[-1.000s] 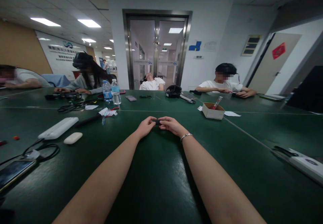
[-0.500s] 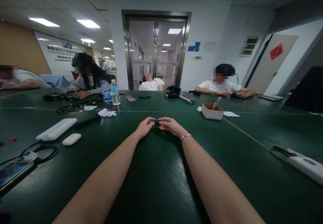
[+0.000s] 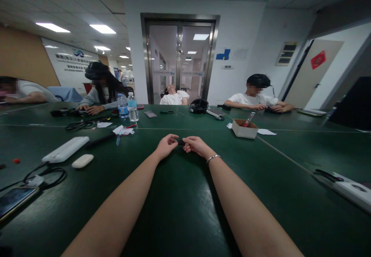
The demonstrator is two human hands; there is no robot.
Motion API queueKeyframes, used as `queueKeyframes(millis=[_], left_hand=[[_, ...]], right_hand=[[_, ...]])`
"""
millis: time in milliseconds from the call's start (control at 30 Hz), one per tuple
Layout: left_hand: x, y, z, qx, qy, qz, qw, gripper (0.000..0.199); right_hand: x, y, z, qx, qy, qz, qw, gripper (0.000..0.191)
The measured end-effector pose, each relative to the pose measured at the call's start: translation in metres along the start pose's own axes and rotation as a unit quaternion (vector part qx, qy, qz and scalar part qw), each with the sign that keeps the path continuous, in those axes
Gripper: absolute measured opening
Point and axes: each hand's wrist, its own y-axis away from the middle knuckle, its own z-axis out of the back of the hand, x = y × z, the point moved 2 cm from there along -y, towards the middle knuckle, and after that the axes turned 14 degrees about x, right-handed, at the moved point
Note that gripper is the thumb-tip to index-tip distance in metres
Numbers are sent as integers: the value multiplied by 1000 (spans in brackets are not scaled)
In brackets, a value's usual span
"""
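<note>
A small dark object [image 3: 181,143] lies between my two hands, above or on the green table [image 3: 179,195] near its middle; its exact shape is too small to tell. My left hand [image 3: 168,146] has its thumb and fingers at the object's left end, closed on it. From the right, my right hand [image 3: 195,145] pinches the other end, its remaining fingers curled in. A silver bracelet [image 3: 213,159] circles my right wrist.
Left stand a white power bank [image 3: 66,149], white case [image 3: 82,161], phone [image 3: 14,201] and cables. Beyond are two water bottles [image 3: 133,108], paper scraps [image 3: 124,130], a headset [image 3: 199,106] and an open box [image 3: 244,129]. A white device [image 3: 353,189] lies right. Several people sit around.
The fingers of my right hand have curled inward around the right end of the dark object. My left hand has barely moved.
</note>
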Motion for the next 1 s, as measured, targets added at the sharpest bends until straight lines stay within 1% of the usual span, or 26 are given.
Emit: queueKeyframes(millis=[100,200,333,367,467,500,533,600,667,700,767,800,833,900,933,1000], left_hand=[[-2,1,0,-1,6,4,1000,32],[-3,1,0,-2,11,3,1000,30],[0,-1,-1,-3,28,5,1000,26],[2,-2,-1,-3,29,6,1000,27],[5,-3,-1,-2,22,6,1000,29],[6,-3,-1,-2,20,4,1000,29],[6,-3,-1,-2,19,2,1000,29],[5,-2,0,0,20,2,1000,28],[4,-2,-1,2,23,3,1000,28],[3,-2,-1,2,25,4,1000,28],[3,-2,-1,3,27,2,1000,28],[3,-2,-1,3,26,1,1000,28],[3,-2,-1,2,26,1,1000,28],[4,-2,-1,3,25,-1,1000,28],[4,-2,0,3,24,-1,1000,27],[4,-2,0,3,24,1,1000,27]], right_hand=[[-2,-2,1,-6,18,-4,1000,16],[-3,-3,2,-8,22,-2,1000,16],[-1,1,2,7,-1,10,1000,7],[0,2,1,14,-9,16,1000,10],[3,5,0,32,-23,34,999,31],[4,5,0,35,-20,32,999,33],[4,4,-1,34,-14,25,999,31],[3,2,-1,24,9,4,1000,20],[3,1,-1,17,27,-1,999,15],[3,0,-1,21,28,8,999,17],[3,0,-1,38,15,29,999,31],[3,1,-1,43,9,31,999,36],[3,1,-1,42,10,26,999,34],[2,1,0,31,30,5,999,25],[3,1,0,27,41,3,999,23],[3,1,-1,32,49,16,998,30]])
